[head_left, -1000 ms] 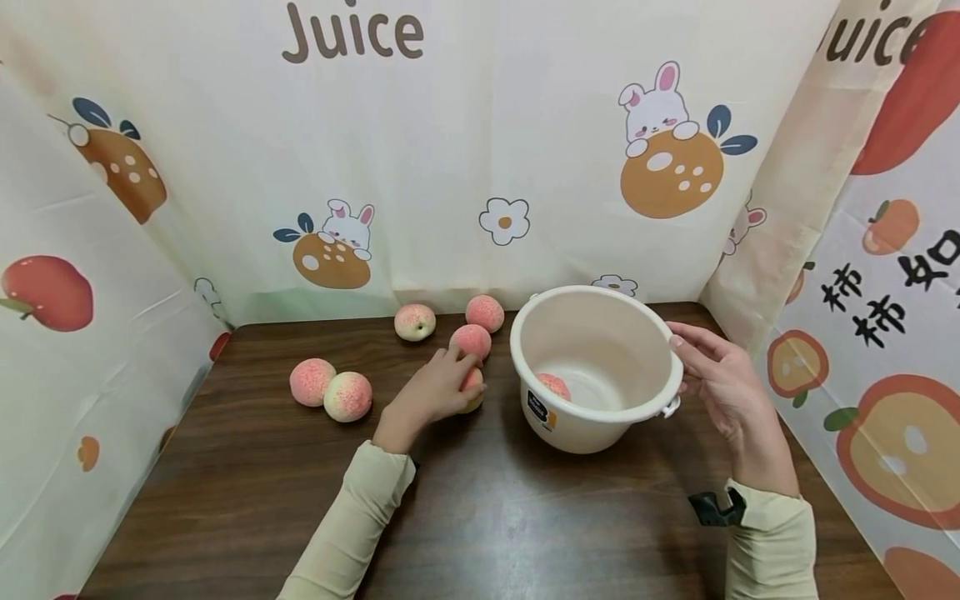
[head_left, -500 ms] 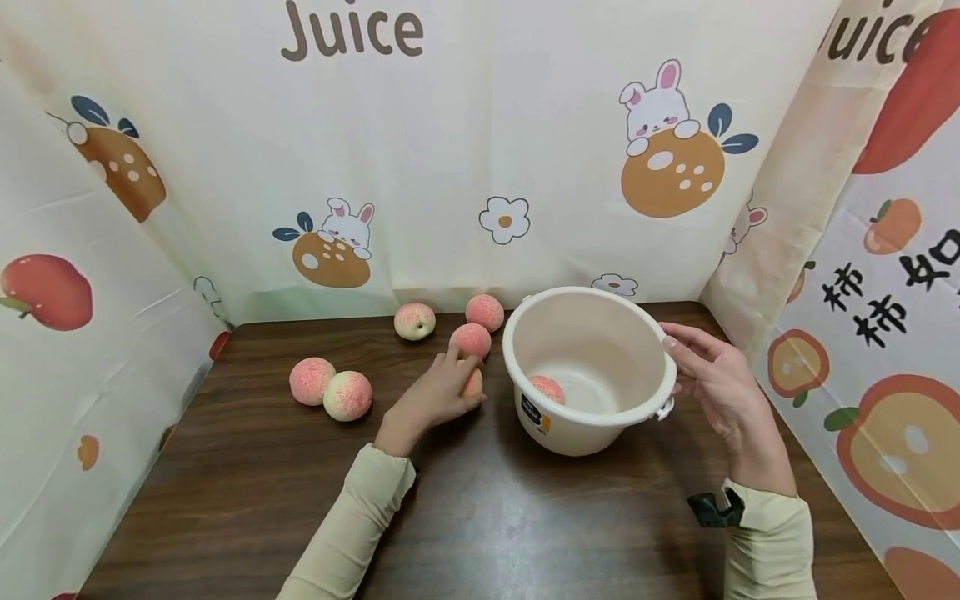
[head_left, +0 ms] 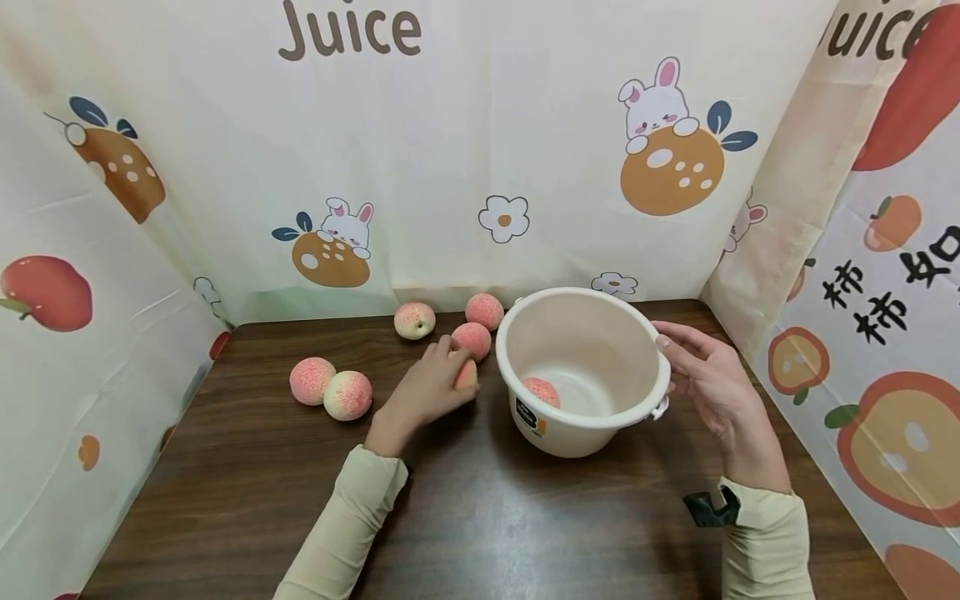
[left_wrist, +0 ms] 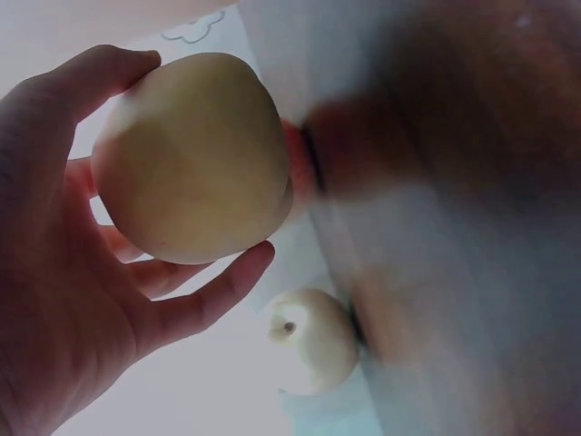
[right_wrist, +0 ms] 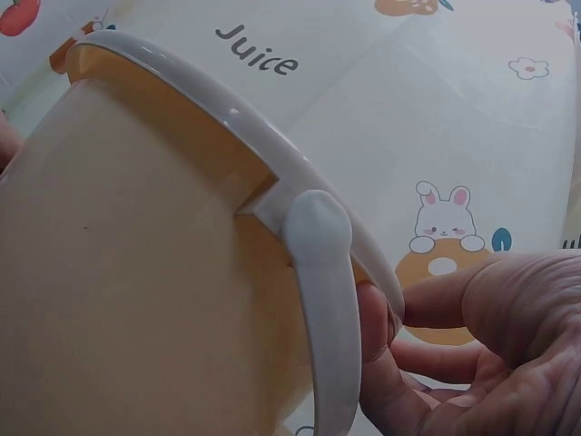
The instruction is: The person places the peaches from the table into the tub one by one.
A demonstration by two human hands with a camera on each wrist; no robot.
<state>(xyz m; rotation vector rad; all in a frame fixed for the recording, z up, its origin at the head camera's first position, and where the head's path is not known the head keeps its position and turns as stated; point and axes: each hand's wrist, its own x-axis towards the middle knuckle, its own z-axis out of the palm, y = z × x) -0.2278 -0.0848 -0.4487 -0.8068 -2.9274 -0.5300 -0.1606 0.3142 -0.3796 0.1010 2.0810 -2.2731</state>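
Likely light and firm, the peach (left_wrist: 195, 159) is aptly gripped round its sides by the left hand (head_left: 422, 387), the bucket rim (head_left: 592, 422) pinched by the right hand (head_left: 714, 382).

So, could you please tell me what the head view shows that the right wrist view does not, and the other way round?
Only the head view: the dark tabletop, five loose peaches on it, one peach inside the bucket, and the bucket's dark label.

Only the right wrist view: the long run of the handle below its pivot, and a fingertip tucked under the rim.

Both: the bucket, the right hand gripping its rim, and the curtain with "Juice" lettering and a rabbit print.
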